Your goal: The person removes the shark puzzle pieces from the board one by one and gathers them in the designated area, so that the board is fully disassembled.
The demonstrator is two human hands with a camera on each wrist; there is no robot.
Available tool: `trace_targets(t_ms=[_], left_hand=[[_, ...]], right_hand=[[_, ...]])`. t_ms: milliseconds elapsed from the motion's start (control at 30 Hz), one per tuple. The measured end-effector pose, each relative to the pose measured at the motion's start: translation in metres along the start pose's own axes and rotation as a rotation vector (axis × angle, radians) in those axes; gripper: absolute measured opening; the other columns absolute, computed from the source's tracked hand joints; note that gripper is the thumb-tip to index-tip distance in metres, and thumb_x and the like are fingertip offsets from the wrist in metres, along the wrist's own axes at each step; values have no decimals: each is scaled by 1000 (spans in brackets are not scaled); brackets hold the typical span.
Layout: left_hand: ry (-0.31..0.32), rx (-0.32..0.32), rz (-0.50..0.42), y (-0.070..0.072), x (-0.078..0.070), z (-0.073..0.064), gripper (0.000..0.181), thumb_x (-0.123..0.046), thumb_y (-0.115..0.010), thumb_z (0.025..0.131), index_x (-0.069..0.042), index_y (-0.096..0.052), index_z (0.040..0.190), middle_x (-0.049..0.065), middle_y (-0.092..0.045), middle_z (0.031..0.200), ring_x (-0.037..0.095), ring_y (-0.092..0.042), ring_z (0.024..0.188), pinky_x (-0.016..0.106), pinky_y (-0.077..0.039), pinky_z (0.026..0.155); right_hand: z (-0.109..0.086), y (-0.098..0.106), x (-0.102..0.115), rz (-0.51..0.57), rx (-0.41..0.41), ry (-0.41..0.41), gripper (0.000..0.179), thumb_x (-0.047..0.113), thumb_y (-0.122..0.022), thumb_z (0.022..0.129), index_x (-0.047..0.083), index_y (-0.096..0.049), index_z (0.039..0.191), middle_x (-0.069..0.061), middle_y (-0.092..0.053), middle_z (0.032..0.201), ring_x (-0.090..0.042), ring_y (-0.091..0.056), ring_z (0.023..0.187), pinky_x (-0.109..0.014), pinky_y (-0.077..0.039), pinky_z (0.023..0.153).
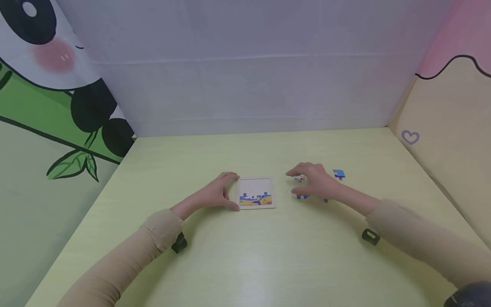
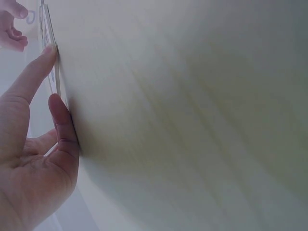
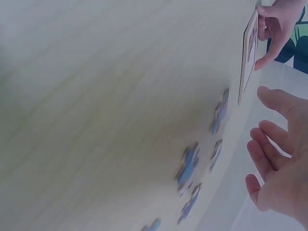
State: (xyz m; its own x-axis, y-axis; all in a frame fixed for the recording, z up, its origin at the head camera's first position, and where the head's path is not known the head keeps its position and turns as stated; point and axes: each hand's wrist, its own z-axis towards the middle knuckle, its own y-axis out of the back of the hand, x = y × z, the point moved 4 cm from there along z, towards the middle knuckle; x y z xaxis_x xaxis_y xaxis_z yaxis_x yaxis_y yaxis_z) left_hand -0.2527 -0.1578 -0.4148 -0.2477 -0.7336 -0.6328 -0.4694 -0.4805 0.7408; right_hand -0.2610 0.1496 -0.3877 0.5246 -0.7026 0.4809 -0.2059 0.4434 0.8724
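A small white-framed jigsaw tray (image 1: 255,184) lies flat on the table, its lower half filled with a yellow and blue beach picture and its upper half bare. My left hand (image 1: 215,194) holds it at the left edge, thumb by the near corner and fingers by the far corner. To the right, my right hand (image 1: 316,181) hovers over loose jigsaw pieces with thumb and fingers apart, nothing between them. A pale piece (image 1: 300,178) shows between its fingertips, and a blue piece (image 1: 339,173) lies beyond. In the right wrist view, several pieces (image 3: 188,163) lie below that hand.
The pale wooden table (image 1: 245,247) runs back to a whitish wall (image 1: 245,94). A panel with cartoon drawings (image 1: 84,166) borders the left side, and a beige panel with a purple heart (image 1: 410,137) the right. Dark wrist devices (image 1: 371,237) sit under both sleeves.
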Motion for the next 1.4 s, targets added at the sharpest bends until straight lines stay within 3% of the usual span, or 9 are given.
trace_targets(t_ms=[233,533,733,933,1200,1400], left_hand=[[9,1,-6,0,0,0,99,-30,-89,73,-11,-32,152,7,-23,161,12,-57,69,23,-49,66],[10,-1,-2,-1,1,1,99,-29,-89,73,-11,-32,152,7,-23,161,12,-56,69,23,-49,66],[6,-3,1,-1,1,1,99,-29,-88,73,-10,-32,152,8,-24,161,12,-57,70,23,-49,66],[-1,-7,-4,0,0,0,98,-28,-88,73,-10,-33,152,9,-25,160,12,-56,71,23,-50,67],[-17,-12,-1,1,0,0,99,-27,-89,72,-8,-33,152,12,-25,160,11,-58,71,22,-50,67],[-7,-10,-2,1,0,0,99,-26,-89,72,-9,-33,152,12,-24,160,11,-57,71,22,-51,67]], right_hand=[[15,-13,24,-4,19,29,51,26,-81,80,13,-66,127,-5,-67,126,-24,-61,113,-54,-37,98],[27,-40,43,21,125,36,53,27,-81,81,15,-64,130,-3,-65,132,-23,-58,120,-52,-37,105],[30,-57,54,-74,174,42,42,22,-74,86,18,-67,127,2,-66,130,-19,-58,122,-45,-41,104],[25,-53,66,-138,157,89,33,18,-70,89,19,-70,122,1,-68,124,-20,-58,118,-46,-41,101],[25,-52,68,-99,177,121,30,14,-69,87,23,-72,116,-2,-66,122,-21,-57,114,-42,-43,92],[26,-52,69,-43,195,163,30,9,-69,86,19,-73,113,-6,-63,118,-19,-56,107,-36,-49,93]])
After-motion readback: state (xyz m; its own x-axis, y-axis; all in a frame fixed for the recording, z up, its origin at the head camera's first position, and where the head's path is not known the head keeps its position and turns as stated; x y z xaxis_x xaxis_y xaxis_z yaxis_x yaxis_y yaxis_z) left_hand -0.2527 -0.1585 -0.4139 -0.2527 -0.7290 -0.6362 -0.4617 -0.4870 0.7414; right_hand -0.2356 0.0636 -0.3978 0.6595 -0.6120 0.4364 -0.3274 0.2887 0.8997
